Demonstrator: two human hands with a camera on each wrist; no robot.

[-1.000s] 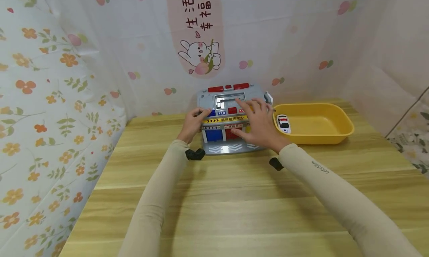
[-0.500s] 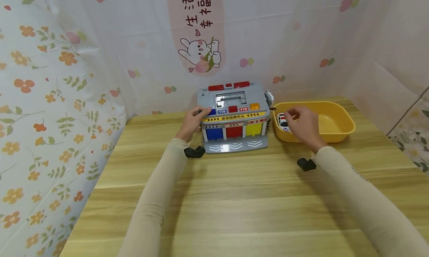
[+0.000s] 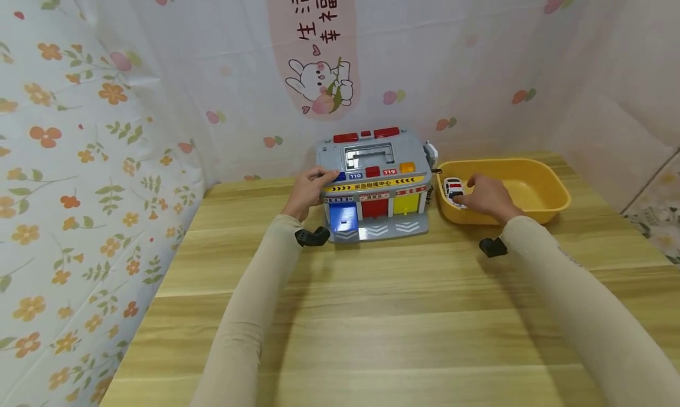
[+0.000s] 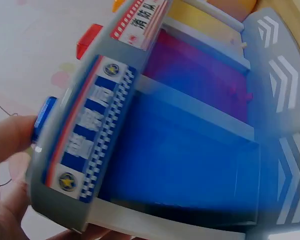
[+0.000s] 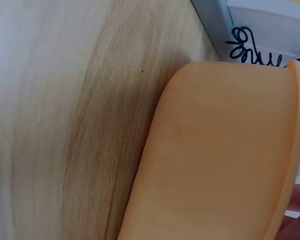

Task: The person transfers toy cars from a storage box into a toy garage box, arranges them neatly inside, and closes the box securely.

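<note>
A grey toy garage with blue, red and yellow doors stands at the back of the table. My left hand grips its left end, one finger on the blue button. The blue door is swung out over the ramp, while the red door and yellow door are down. To the right, my right hand reaches into the yellow tray and pinches a white toy car. In the right wrist view the tray wall hides most of that hand.
A handset with a black coiled cord is on the garage's right side, close to the tray. Behind stands a printed cloth backdrop. Wood-grain tabletop lies in front of the garage.
My right hand left the garage roof, went right to the tray and lowered onto the toy car. The blue door swung outward. My left hand stayed at the garage's left end.
</note>
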